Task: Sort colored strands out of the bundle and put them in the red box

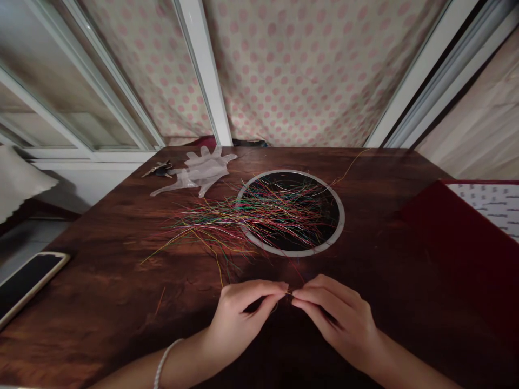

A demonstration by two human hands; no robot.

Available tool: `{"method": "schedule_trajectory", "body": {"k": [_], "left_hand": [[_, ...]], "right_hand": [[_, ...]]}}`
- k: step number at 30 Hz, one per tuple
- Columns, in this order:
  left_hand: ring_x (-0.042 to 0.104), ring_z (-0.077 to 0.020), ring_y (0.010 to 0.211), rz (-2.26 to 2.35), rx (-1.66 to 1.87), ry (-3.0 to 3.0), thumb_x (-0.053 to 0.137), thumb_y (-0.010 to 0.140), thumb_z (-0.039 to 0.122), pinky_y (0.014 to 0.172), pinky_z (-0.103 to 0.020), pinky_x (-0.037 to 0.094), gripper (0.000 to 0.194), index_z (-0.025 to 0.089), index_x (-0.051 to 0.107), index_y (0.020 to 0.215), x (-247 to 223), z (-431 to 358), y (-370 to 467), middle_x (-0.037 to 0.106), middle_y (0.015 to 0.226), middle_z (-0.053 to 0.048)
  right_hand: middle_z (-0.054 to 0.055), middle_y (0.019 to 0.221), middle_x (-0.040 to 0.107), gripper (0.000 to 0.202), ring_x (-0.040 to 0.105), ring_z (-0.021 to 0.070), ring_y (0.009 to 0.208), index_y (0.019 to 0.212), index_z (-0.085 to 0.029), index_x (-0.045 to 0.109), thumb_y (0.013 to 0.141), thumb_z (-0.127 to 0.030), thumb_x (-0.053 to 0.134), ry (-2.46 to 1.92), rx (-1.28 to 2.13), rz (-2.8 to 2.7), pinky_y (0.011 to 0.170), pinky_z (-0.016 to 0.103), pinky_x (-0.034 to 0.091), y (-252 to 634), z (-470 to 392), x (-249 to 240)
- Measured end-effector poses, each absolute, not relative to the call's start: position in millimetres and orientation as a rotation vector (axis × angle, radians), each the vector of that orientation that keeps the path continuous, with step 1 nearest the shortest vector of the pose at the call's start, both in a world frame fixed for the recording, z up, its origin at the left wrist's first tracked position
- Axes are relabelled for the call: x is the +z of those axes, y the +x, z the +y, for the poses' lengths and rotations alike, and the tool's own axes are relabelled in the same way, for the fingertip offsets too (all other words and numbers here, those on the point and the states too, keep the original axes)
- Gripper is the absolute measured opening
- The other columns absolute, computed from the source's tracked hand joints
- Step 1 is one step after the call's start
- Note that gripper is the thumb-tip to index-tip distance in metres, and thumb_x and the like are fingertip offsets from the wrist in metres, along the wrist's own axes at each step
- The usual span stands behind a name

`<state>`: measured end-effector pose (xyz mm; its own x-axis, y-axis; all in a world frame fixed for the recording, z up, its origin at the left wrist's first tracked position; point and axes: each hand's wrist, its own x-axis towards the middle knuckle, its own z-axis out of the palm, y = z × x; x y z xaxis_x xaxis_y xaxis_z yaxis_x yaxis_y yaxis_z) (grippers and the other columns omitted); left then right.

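My left hand (247, 313) pinches a thin wire (289, 293) between thumb and forefinger, near the table's front edge. Just right of it, my right hand (340, 313) pinches the same short stretch of wire, the fingertips almost meeting. The wire looks yellowish; its ends are hard to make out. Beyond my hands, a loose bundle of thin coloured wires (259, 213), red, green, yellow and white, lies across a round black plate with a pale rim (341, 216) and spills over its left side. A red wire reaches from the plate toward my right fingertips.
On the dark wooden table (121, 227) lie a clear plastic glove (206, 167) and keys (162, 169) at the back left. A phone (32, 278) rests at the left edge. A dark red folder or box (454, 237) stands at the right, with a dotted curtain (308, 70) behind.
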<state>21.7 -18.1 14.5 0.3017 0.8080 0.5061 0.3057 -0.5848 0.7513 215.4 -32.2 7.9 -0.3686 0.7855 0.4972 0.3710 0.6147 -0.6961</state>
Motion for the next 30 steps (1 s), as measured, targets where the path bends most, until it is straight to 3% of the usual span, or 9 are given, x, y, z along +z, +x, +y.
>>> {"method": "schedule_trajectory", "body": {"k": [4,9,17,21,30], "left_hand": [[0.071,-0.013,0.073,0.94,1.278,2.122,0.064,0.077,0.002,0.07,-0.02,0.057,0.018,0.017,0.07,0.085,16,-17,21,0.075,0.081,-0.002],[0.065,-0.013,0.068,0.904,1.289,2.272,0.063,0.077,0.002,0.064,-0.026,0.05,0.017,0.018,0.067,0.083,20,-14,21,0.072,0.076,-0.001],[0.062,-0.0144,0.076,0.942,1.243,2.422,0.061,0.078,0.003,0.074,-0.029,0.044,0.018,0.019,0.063,0.088,15,-15,17,0.07,0.08,0.0],[0.063,-0.0142,0.077,0.82,1.228,2.475,0.057,0.078,-0.002,0.08,-0.032,0.044,0.024,0.016,0.061,0.093,10,-15,14,0.07,0.082,-0.002],[0.059,-0.0143,0.07,0.79,1.254,2.515,0.056,0.079,0.0,0.063,-0.029,0.044,0.03,0.018,0.063,0.101,4,-16,10,0.067,0.082,-0.004]], "right_hand": [[0.003,0.075,0.065,0.012,0.059,0.0119,0.068,0.086,-0.018,0.064,0.085,-0.011,0.055,-0.996,0.783,-1.885,0.062,0.022,0.047,213,-29,13],[-0.001,0.06,0.058,0.016,0.054,0.0087,0.056,0.07,-0.017,0.063,0.084,-0.018,0.055,-1.212,1.18,-1.681,0.054,0.02,0.041,210,-25,22],[-0.002,0.057,0.057,0.019,0.051,0.0066,0.049,0.068,-0.014,0.06,0.078,-0.03,0.061,-1.187,1.679,-1.323,0.051,0.019,0.043,207,-18,20],[-0.002,0.058,0.057,0.022,0.051,0.0065,0.049,0.068,-0.014,0.059,0.079,-0.033,0.061,-1.172,1.748,-1.329,0.052,0.02,0.044,207,-18,19],[0.0,0.063,0.062,0.008,0.057,0.01,0.059,0.074,-0.017,0.066,0.077,-0.023,0.062,-1.266,1.487,-1.526,0.057,0.021,0.043,205,-26,22]]}}
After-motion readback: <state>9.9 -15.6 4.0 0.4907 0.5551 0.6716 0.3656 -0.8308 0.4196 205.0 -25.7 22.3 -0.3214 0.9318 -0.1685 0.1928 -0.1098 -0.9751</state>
